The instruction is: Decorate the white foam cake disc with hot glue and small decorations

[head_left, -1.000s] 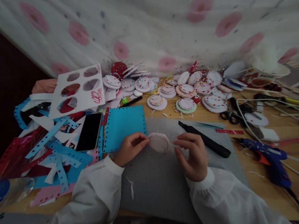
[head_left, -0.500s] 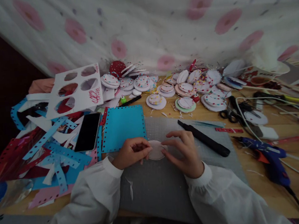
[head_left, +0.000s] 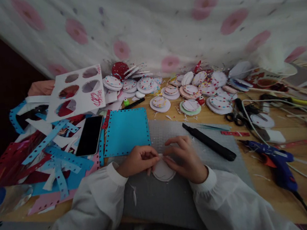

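A round white paper disc (head_left: 163, 171) is tilted between my hands over the grey cutting mat (head_left: 162, 204). My left hand (head_left: 141, 160) pinches its upper left edge, thumb and fingertips together. At the upper right edge, my right hand (head_left: 185, 158) has its thumb and a bent finger against the disc, while another finger is raised above it. Thin lines show on the disc's face; whether a thread or something small lies between the fingertips is too dim to tell. A sheet of blue card (head_left: 126, 132) with dotted edges lies just beyond my left hand.
Right of the mat lie a blue glue gun (head_left: 277, 164) and scissors (head_left: 237, 117); a black tool (head_left: 210, 142) rests on it. Behind are several disc stacks with pins (head_left: 159, 103). On the left are a phone (head_left: 89, 135), paper scraps (head_left: 59, 167) and a white card with holes (head_left: 78, 93).
The disc has come nearer to me and tilted, so more of its face shows. Both hands have drawn closer together at its top edge, and the right fingers have moved left.
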`<state>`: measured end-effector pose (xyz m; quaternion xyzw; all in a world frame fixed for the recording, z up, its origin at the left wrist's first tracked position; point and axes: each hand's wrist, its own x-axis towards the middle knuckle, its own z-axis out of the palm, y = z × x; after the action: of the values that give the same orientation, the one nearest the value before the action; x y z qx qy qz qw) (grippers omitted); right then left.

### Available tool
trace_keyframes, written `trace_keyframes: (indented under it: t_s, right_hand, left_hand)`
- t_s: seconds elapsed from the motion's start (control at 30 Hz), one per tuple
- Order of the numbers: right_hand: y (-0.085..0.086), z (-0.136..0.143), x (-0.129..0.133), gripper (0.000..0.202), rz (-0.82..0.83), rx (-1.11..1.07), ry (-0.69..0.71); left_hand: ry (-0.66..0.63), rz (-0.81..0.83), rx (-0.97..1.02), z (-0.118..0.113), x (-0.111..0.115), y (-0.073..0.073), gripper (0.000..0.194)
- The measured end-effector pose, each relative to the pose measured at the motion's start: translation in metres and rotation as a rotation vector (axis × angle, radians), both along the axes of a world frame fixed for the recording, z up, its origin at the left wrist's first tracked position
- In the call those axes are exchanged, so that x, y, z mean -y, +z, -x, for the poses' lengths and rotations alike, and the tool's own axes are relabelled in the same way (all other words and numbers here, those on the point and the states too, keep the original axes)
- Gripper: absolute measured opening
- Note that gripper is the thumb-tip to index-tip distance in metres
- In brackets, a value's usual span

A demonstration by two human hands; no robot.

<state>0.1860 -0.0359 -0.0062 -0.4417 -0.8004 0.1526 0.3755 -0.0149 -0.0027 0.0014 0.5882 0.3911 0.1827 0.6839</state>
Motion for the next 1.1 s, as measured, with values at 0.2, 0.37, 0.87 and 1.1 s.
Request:
trace_keyframes:
  t_s: [0.2,0.37,0.87,1.1]
  right_hand:
    - [-0.0017,0.0006,-0.0003,0.004,0.05,-0.011,0.005]
    - [-0.0012,0.0015,-0.0001,0.004,0.082,-0.048,0.013]
    - [-0.0056,0.0031,0.0014,0.009,0.081,-0.075,0.011]
    - [-0.004,0.0057,0.0015,0.011,0.061,-0.07,0.03]
  left_hand:
    - [0.059,-0.104,-0.073,-0.0007,-0.0001,-0.0018,0.021]
    - [0.065,-0.119,-0.096,-0.0006,0.0007,-0.001,0.02]
    - [0.037,-0.105,-0.12,-0.002,0.0006,-0.0029,0.023]
    - [0.043,-0.091,-0.131,-0.0029,0.0009,-0.0055,0.025]
